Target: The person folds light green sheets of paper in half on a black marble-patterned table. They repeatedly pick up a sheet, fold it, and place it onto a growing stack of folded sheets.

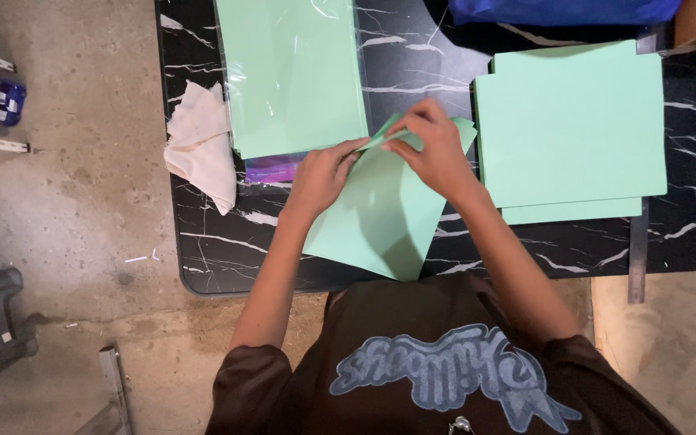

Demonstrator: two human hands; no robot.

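On black marble-patterned table [203, 250], mint-green paper sheet [372, 217] lying skewed near front edge, top corner folded over. Left hand [321, 173] closed on fold's left end, fingers pinching paper. Right hand [437, 145] curled over folded corner, fingertips pressing it down. Beside right: stack of green sheets [569, 129]. Behind left: plastic-wrapped green paper pack [292, 72]; crumpled white cloth [199, 145] further left

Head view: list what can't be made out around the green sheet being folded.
- The folded top corner of the green sheet: covered by the right hand and left hand, so the crease is hidden.
- Plastic-wrapped green pack: top cut off by the frame edge.
- Blue item: mostly out of frame.
- Purple thing: under the pack, unclear.
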